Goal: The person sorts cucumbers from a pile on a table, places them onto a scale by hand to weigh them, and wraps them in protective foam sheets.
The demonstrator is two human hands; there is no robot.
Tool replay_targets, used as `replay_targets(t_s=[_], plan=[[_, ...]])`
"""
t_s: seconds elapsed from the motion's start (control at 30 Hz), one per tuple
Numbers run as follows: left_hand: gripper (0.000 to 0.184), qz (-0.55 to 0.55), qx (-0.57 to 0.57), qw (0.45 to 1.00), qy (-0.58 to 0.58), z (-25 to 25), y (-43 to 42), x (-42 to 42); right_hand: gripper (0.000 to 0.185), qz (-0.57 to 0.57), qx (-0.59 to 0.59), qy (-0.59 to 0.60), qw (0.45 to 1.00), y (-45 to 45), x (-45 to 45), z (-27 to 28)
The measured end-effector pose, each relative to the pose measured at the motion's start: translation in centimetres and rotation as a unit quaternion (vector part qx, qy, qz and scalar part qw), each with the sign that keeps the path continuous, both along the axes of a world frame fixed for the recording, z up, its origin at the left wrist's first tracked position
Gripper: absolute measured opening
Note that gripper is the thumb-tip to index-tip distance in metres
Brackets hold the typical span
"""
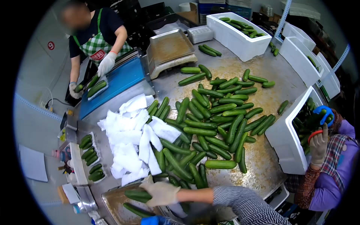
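My right hand, in a pale glove below a striped sleeve, reaches left across the bottom of the head view. Its fingers are closed around the right end of a green cucumber, over the metal weighing tray. A second cucumber lies on that tray just below. My left hand is out of sight. Above my right hand spreads a large heap of cucumbers on the metal table, beside a pile of white cloth-like pieces.
At upper left, a co-worker's gloved hands handle a cucumber pack on a blue board. A scale and white foam boxes stand behind. Another co-worker's gloved hand holds red-handled scissors by a foam box. Packed cucumbers lie left.
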State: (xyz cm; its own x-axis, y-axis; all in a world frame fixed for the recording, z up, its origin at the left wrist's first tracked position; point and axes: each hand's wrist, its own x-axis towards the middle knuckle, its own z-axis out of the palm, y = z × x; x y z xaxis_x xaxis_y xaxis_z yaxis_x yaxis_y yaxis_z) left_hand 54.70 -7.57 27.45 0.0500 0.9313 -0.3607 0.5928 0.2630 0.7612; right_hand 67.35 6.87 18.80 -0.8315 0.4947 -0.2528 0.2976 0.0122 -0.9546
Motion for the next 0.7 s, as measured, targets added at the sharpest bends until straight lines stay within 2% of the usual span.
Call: replay_targets(t_s=[0.03, 0.07, 0.1, 0.13, 0.23, 0.27, 0.3, 0.33, 0.43, 0.47, 0.5, 0.53, 0.57, 0.63, 0.67, 0.7], plan=[[0.032, 0.08, -0.055, 0.992, -0.079, 0.4, 0.1, 0.1, 0.082, 0.026, 0.017, -0.006, 1.0, -1.9, -3.0, -1.2], [0.034, 0.097, -0.059, 0.991, -0.067, 0.6, 0.0, -0.1, 0.082, -0.004, 0.095, -0.014, 0.995, -4.2, -6.2, -4.0], [0.036, 0.114, -0.064, 0.99, -0.057, 0.7, -0.1, -0.5, 0.082, -0.034, 0.171, -0.023, 0.984, -4.6, -7.3, -3.4], [0.036, 0.114, -0.064, 0.99, -0.052, 0.5, -0.3, -1.2, 0.083, 0.056, 0.158, -0.09, 0.982, -4.6, -7.9, -3.1], [0.037, 0.143, -0.076, 0.985, -0.067, -1.1, -1.0, -3.3, 0.084, 0.044, 0.367, 0.003, 0.929, -3.0, -5.5, -1.8], [0.036, 0.169, -0.084, 0.978, -0.085, -1.5, -1.1, -3.7, 0.087, 0.097, 0.256, 0.029, 0.961, -0.1, -3.7, 0.6], [0.036, 0.197, -0.093, 0.97, -0.103, -1.9, -1.2, -4.1, 0.075, -0.029, 0.308, 0.114, 0.944, 0.9, -3.2, -2.4], [0.033, 0.204, -0.119, 0.967, -0.093, -2.0, -1.3, -4.8, 0.06, -0.076, 0.336, 0.107, 0.932, 3.9, -1.8, -3.0], [0.031, 0.201, -0.117, 0.969, -0.088, -2.5, -1.0, -5.8, 0.018, -0.256, 0.463, -0.148, 0.836, 18.7, 3.9, -3.4], [0.035, 0.218, -0.152, 0.954, -0.136, -6.5, -4.6, -8.3, 0.021, -0.254, 0.448, -0.268, 0.814, 23.2, 6.0, -3.2], [0.034, 0.182, -0.132, 0.964, -0.139, -6.9, -4.3, -8.6, 0.03, -0.317, 0.489, -0.307, 0.752, 28.0, 8.5, -7.2], [0.032, 0.145, -0.113, 0.973, -0.141, -7.1, -3.8, -8.7, 0.034, -0.336, 0.543, -0.344, 0.688, 31.4, 10.5, -8.6], [0.031, 0.108, -0.094, 0.98, -0.14, -7.1, -3.6, -8.6, 0.037, -0.313, 0.518, -0.429, 0.671, 34.6, 12.4, -10.3], [0.027, 0.151, -0.075, 0.974, -0.15, -7.2, -3.7, -7.6, 0.033, -0.292, 0.57, -0.44, 0.63, 36.7, 15.8, -15.0], [0.025, 0.172, -0.063, 0.971, -0.153, -7.1, -3.8, -7.3, 0.032, -0.267, 0.54, -0.495, 0.626, 36.7, 15.3, -14.2], [0.022, 0.112, -0.051, 0.98, -0.154, -7.2, -3.7, -7.7, 0.032, -0.239, 0.51, -0.549, 0.618, 36.4, 14.7, -12.6]])
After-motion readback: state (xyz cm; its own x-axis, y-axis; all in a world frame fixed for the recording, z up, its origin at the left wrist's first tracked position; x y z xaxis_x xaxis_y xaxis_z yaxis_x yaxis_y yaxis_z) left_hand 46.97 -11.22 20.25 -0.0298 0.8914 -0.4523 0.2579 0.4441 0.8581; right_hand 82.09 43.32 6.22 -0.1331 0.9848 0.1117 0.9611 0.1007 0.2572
